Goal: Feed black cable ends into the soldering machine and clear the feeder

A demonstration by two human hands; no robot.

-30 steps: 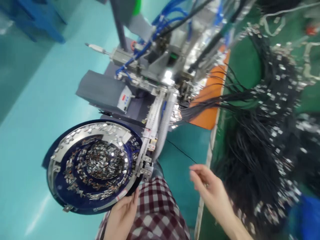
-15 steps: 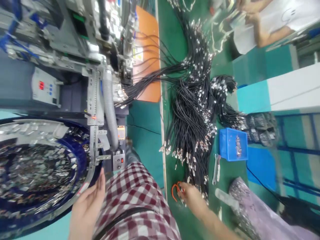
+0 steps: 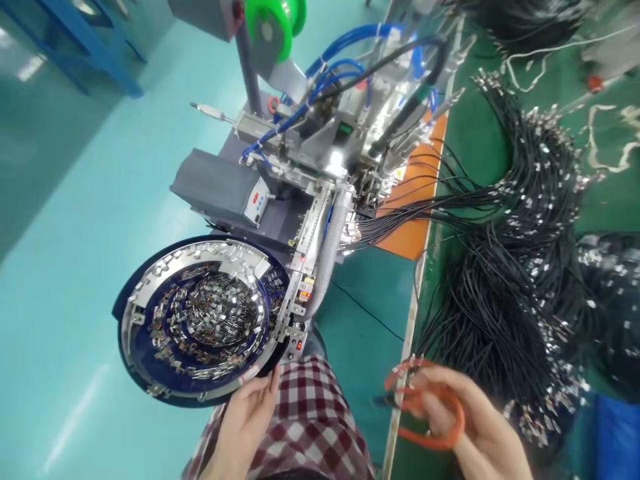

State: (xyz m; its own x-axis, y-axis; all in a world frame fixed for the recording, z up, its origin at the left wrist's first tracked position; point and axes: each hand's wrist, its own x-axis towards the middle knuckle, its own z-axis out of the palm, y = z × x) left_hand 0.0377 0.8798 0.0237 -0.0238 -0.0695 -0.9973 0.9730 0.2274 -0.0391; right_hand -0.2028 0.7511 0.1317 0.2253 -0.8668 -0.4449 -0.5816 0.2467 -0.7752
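My left hand (image 3: 250,410) rests at the near right rim of the vibratory bowl feeder (image 3: 193,393), fingers stretched out and touching its edge. It holds nothing. Many small shiny metal connector parts (image 3: 220,310) lie inside the bowl. My right hand (image 3: 460,407), above the edge of the green table, is closed on a pair of orange-handled scissors (image 3: 453,430). Motion blurs the scissors, and their dark tip points left. Just beyond that hand lies a large bundle of black cables (image 3: 490,320) with metal ends.
A machine (image 3: 340,133) with blue air tubes stands ahead, several cables running from it across an orange board (image 3: 415,230). A ribbed grey hose (image 3: 333,247) drops beside the feeder track. A blue bin (image 3: 617,433) is partly visible at the lower right.
My view has swung left toward the bowl feeder. My right hand has lifted the orange-handled scissors from beside the cables to the table's edge. My left hand stays at the bowl's rim.
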